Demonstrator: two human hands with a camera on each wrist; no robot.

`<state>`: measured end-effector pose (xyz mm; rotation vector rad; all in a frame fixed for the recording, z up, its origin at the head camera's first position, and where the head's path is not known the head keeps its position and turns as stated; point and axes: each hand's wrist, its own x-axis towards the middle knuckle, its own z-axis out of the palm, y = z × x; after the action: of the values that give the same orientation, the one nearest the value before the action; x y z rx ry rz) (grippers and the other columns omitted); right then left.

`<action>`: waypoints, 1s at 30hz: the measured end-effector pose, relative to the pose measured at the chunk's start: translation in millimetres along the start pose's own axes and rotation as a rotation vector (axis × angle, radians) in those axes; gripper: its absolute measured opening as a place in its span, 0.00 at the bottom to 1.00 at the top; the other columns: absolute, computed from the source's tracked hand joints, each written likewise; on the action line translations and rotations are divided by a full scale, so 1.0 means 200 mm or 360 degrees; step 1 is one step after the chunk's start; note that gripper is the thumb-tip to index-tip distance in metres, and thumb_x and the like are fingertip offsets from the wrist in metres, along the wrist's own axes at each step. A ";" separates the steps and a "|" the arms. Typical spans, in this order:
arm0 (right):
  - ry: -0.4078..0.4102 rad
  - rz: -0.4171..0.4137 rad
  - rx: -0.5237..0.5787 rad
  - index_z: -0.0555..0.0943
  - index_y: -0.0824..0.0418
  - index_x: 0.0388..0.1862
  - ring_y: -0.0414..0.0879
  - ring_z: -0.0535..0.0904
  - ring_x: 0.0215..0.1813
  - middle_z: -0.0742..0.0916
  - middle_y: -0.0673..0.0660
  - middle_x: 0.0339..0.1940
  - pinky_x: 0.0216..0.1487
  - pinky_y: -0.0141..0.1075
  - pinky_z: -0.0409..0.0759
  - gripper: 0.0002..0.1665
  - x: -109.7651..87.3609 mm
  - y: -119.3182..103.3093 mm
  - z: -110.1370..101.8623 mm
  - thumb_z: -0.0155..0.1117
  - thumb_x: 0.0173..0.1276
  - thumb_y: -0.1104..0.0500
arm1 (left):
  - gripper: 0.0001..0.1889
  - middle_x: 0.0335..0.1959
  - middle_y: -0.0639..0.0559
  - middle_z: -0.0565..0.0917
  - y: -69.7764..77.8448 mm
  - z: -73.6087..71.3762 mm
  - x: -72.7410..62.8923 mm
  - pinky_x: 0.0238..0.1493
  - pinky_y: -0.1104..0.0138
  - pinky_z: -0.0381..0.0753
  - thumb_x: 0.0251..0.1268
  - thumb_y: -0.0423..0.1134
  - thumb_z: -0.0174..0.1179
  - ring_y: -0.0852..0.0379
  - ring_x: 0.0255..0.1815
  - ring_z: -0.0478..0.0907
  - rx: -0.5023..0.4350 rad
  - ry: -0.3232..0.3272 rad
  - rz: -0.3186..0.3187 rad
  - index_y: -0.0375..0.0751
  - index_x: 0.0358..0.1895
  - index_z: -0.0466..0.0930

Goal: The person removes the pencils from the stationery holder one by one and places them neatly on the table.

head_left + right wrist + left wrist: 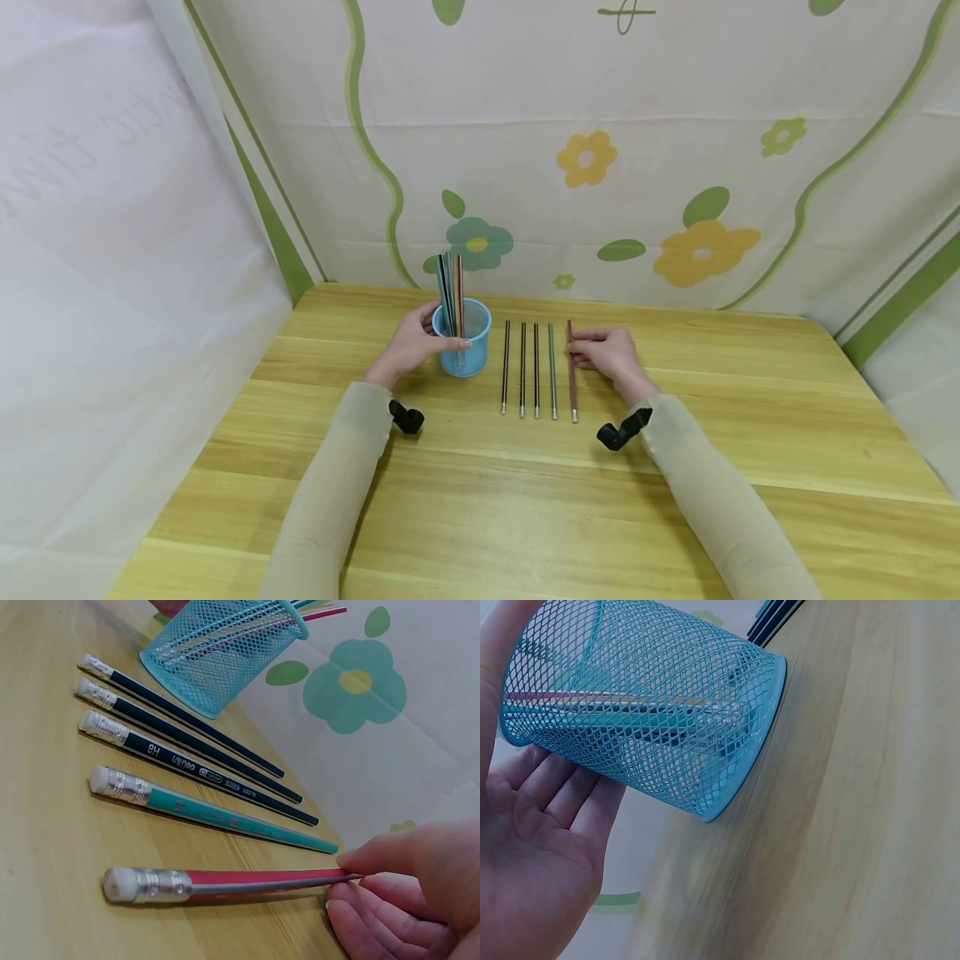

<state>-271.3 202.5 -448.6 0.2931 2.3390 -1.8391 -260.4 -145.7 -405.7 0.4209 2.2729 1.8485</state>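
My left hand (pixel 411 343) grips a light blue mesh pencil cup (pixel 476 357), thumb on one side of the rim and fingers round the other. Several pencils (pixel 451 283) lean inside the cup with their ends sticking out of the top. My right hand (pixel 611 352) pinches a red pencil (pixel 247 882) near its far end, between thumb and fingers. The red pencil lies along the table, its white eraser end toward me. Left of it, in a row, are a green pencil (pixel 225 814) and three black pencils (pixel 217 778), their erasers also toward me.
The wooden table (pixel 465 500) reaches back to a hanging cloth (pixel 517 167) with printed flowers. Another white cloth (pixel 150 333) hangs along the left side. A small black camera (pixel 407 417) is strapped at the left wrist, and a second black camera (pixel 624 430) at the right.
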 end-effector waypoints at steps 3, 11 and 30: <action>0.0008 0.0007 -0.0043 0.84 0.72 0.56 0.44 0.87 0.33 0.90 0.63 0.40 0.37 0.34 0.86 0.21 0.00 0.00 0.00 0.73 0.66 0.65 | 0.45 0.64 0.37 0.77 0.00 0.00 0.00 0.64 0.52 0.74 0.58 0.34 0.76 0.42 0.62 0.76 -0.0007 -0.0004 0.0004 0.35 0.77 0.62; 0.0043 -0.0001 -0.0148 0.85 0.70 0.55 0.43 0.87 0.32 0.89 0.63 0.41 0.36 0.34 0.86 0.21 0.00 0.00 0.02 0.75 0.65 0.63 | 0.44 0.63 0.37 0.77 -0.01 0.00 0.00 0.63 0.52 0.75 0.58 0.33 0.76 0.43 0.61 0.77 -0.0024 -0.0009 0.0022 0.34 0.77 0.62; 0.0079 0.0002 -0.0197 0.86 0.70 0.53 0.45 0.87 0.32 0.89 0.64 0.40 0.35 0.35 0.86 0.18 0.00 0.00 0.04 0.75 0.65 0.64 | 0.46 0.64 0.39 0.77 0.01 0.00 -0.01 0.64 0.52 0.74 0.58 0.36 0.77 0.44 0.61 0.76 0.0011 -0.0004 -0.0023 0.34 0.77 0.61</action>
<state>-271.2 194.2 -449.7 0.3280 2.4722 -1.6958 -258.9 -145.8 -403.5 0.4067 2.2757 1.8328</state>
